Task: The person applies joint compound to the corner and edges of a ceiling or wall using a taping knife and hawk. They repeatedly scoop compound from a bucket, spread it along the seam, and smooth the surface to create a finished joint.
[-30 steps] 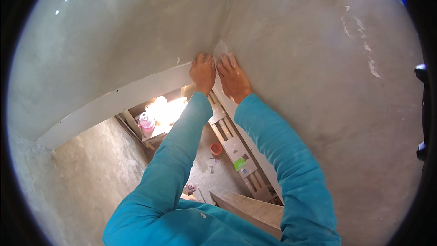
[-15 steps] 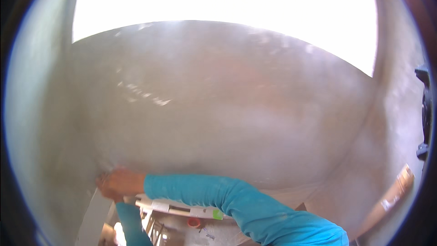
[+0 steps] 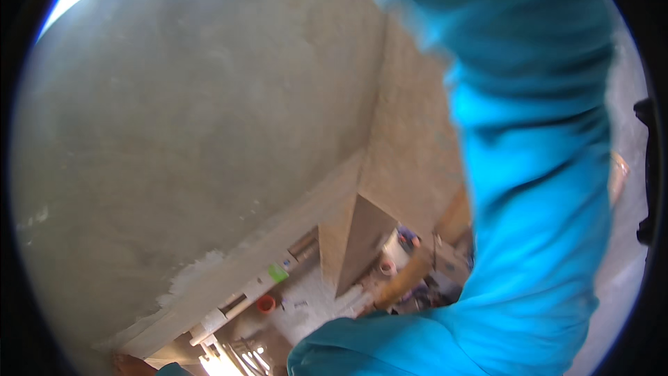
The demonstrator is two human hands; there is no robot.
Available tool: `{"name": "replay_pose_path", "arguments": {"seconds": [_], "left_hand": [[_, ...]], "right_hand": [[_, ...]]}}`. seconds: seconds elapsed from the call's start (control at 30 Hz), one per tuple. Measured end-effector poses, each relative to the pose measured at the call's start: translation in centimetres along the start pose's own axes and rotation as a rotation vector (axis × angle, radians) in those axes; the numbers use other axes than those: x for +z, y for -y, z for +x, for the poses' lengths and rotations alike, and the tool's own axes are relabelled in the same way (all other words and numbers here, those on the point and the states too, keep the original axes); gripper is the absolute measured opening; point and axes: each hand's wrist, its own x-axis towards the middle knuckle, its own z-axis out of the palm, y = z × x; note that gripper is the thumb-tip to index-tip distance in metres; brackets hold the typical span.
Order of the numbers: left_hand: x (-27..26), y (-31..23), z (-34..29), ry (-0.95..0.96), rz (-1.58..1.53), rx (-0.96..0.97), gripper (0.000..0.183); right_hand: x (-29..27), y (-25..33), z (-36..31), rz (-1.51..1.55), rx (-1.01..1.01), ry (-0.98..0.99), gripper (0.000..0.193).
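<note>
head view, wall: a grey plastered wall (image 3: 181,132) fills the left and centre, meeting a second wall at an inside corner (image 3: 379,97).
head view, arm: a blue sleeve (image 3: 529,167) sweeps up the right side, blurred.
head view, hands: both hands are out of the picture, so i cannot tell if they are open or closed.
head view, below: a ledge (image 3: 278,237), an orange cup (image 3: 265,303) and clutter lie far down.
doing it well: judging by the height, steady footing and slow reaches seem wise.

sleeve (image 3: 536,188): blue, blurred, fills the right side
wall (image 3: 195,132): grey plaster, meets a second wall at a corner
floor (image 3: 306,299): far below, cluttered, orange cup (image 3: 265,303)
</note>
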Motion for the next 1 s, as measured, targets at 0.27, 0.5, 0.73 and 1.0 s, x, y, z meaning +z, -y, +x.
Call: {"name": "replay_pose_path", "arguments": {"seconds": [0.27,0.5,0.73,1.0], "left_hand": [[-4.7,1.1,-1.9,-0.104,-0.139,0.039,0.042],[3.3,5.1,0.4,-0.218,-0.151,0.217,0.033],[7.7,7.5,1.6,-0.324,-0.191,0.34,0.032],[4.1,4.7,0.5,-0.304,-0.276,0.349,0.03]], "right_hand": [[-15.2,5.1,-11.9,-0.537,0.644,0.577,0.017],[-22.4,13.1,-15.1,-0.782,1.034,0.852,0.023],[-23.9,19.5,-14.9,-0.869,1.231,0.981,0.028],[-21.2,21.3,-25.5,-0.537,1.455,0.688,0.039]]}}
